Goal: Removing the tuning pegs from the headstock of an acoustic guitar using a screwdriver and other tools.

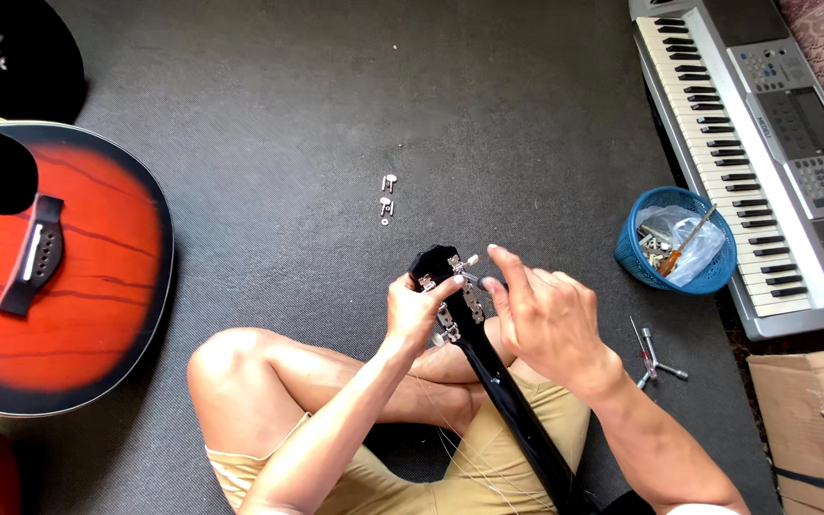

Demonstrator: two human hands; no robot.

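The glossy black guitar headstock with chrome tuning machines (450, 291) lies across the person's crossed legs, its neck running back toward the lap. The left hand (414, 310) grips the headstock's left edge, thumb and fingers closed around it. The right hand (545, 315) has its fingertips pinched narrowly on a small chrome tuner peg (470, 278) at the right edge, the other fingers loosely spread.

The work seems to go best with the left hand bracing the headstock firmly while the right makes small, controlled turns — loose thin strings trail over the legs and could snag.

Two small chrome tuner parts (387, 197) lie well apart on the dark grey floor mat (336, 95). A red sunburst acoustic guitar body (59, 267) rests at left; a blue plastic basket holding a screwdriver and hardware (676, 238) sits at right beside a silver electronic keyboard (746, 143), with metal hand tools (652, 355) near the right forearm. Nothing crowds the hands.
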